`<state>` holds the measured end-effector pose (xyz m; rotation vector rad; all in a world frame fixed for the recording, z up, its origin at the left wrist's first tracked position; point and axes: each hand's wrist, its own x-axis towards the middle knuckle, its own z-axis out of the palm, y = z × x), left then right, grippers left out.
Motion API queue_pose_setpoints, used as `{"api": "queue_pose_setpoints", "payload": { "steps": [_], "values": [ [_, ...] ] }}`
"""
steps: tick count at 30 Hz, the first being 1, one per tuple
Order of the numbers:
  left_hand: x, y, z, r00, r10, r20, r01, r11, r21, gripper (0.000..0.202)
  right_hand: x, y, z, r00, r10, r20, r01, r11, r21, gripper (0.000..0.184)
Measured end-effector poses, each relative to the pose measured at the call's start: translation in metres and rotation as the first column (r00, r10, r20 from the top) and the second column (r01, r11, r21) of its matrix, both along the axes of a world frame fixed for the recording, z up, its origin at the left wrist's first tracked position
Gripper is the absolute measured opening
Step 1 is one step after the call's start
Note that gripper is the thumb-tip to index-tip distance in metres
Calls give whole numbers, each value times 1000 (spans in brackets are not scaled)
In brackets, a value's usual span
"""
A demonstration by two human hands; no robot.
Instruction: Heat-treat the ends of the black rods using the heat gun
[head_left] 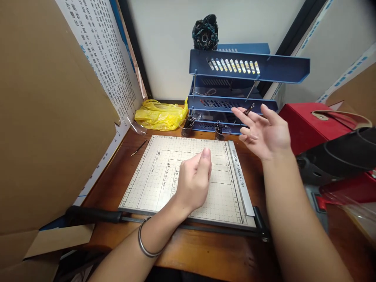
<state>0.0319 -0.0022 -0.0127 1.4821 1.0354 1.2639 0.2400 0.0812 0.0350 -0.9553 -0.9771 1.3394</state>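
Note:
My left hand (194,178) is closed over the middle of the paper cutter (147,188), thumb on top. Whatever it may hold is hidden inside the fingers. To the right, my right hand (266,135) is raised, palm up, with its thumb apart from the fingers. A small bunch of thin black sticks (249,109) crosses behind its extended fingers and seems held between them. Just beyond the cutter stand two clear plastic cups, a left cup (186,133) and a right cup (225,131), each with similar dark sticks. One thin stick (139,147) lies at the cutter's left.
Behind the cups rises a blue tiered tray (249,66) with a dark patterned object (205,33) on top. A yellow plastic bag (161,114) lies at the back left. At right are a red box (305,127) and a black-and-grey tool (337,152). Cardboard (53,109) walls the left side.

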Motion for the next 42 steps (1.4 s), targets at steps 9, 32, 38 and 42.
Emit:
{"api": "queue_pose_setpoints", "payload": {
  "steps": [9, 32, 38, 42],
  "values": [
    [-1, 0, -2, 999, -22, -46, 21, 999, -30, 65, -4, 44, -12, 974, -83, -212, 38, 977, -208, 38],
    [1, -3, 4, 982, -105, -156, 102, 994, -30, 61, -16, 43, -30, 985, -164, -55, 144, 953, -267, 40],
    [3, -1, 4, 949, -115, -295, 105, 993, -49, 55, -9, 51, -47, 709, -434, 556, 512, 859, 16, 40],
    [3, 1, 4, 893, -145, -426, 129, 989, -67, 53, -3, 59, -62, 608, -377, 699, 480, 876, 55, 29]
  ]
}}
